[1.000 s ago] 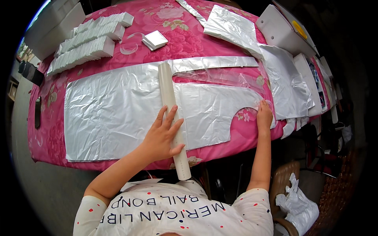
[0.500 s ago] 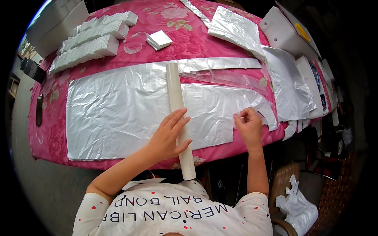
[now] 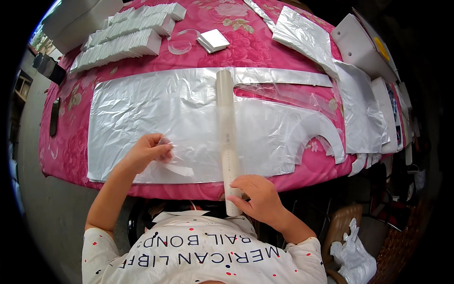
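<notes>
A long silver plastic bag [image 3: 137,113], with a cut-out handle end at the right, lies flat and wrinkled across the table. Across its middle rests a pale plastic pipe [image 3: 228,128], its near end jutting past the table edge toward me. My right hand [image 3: 255,196] has its thumb and fingers on the pipe's near end. Over the left part of the bag, my left hand [image 3: 150,154] pinches a thin, see-through film strip [image 3: 177,169] that trails from the fingertips. A curved silver flap [image 3: 326,125] forms the bag's right end.
Rows of folded white packets [image 3: 120,47] stand at the far left, and a small stack of silver squares [image 3: 213,39] lies behind the bag. More silver bags [image 3: 359,104] and a white box [image 3: 364,47] occupy the right. A dark phone-like object [image 3: 55,117] sits at the left edge.
My left hand has left the pipe and moved left, now pinching the film strip. My right hand has come from the bag's right end to the pipe's near end.
</notes>
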`<state>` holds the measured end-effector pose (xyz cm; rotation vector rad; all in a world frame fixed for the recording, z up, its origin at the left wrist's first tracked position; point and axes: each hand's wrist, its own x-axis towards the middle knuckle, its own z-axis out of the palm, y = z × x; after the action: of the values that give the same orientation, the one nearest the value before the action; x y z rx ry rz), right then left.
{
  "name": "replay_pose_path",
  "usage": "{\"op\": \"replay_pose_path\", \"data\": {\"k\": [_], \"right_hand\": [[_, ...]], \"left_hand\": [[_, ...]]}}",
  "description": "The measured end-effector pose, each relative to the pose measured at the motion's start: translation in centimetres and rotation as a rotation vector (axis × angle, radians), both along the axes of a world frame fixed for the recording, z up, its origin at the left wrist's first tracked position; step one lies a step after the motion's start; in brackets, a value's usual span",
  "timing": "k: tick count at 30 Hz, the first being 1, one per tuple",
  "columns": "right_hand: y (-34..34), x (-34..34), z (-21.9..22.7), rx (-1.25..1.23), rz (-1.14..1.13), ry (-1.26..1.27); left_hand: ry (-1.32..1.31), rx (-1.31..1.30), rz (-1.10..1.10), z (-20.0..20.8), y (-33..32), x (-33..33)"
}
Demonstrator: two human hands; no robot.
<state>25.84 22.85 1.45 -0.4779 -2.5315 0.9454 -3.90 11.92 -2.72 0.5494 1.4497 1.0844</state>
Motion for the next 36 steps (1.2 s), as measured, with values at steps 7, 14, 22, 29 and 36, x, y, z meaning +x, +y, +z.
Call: {"op": "replay_pose_path", "data": {"k": [7,14,22,29,36], "right_hand": [[-2.0,1.1,-1.2,-0.199,-0.288,-0.494],[-2.8,0.4,-2.3,-0.397,-0.288,-0.531],[-2.5,0.1,-1.3,-0.518,-0.294,-0.562],[0.0,0.0,-1.4,-0.628,-0.212,-0.605],[9.1,-7.7,-3.0,-0.577,-0.256,-0.325]], "left_hand": [[0.525,-0.175,0.099,1.2,-9.3,-9.1],[1.801,-0.01,0.02,4.3,-6.6,-5.8],[1.151,0.56,-0.195,-1.7,4.7,8.9],[1.401,0.417,-0.404,-3.4,6.4,9.9],[1.467,0.371,-0.423,-3.5,6.3,10.2]]}}
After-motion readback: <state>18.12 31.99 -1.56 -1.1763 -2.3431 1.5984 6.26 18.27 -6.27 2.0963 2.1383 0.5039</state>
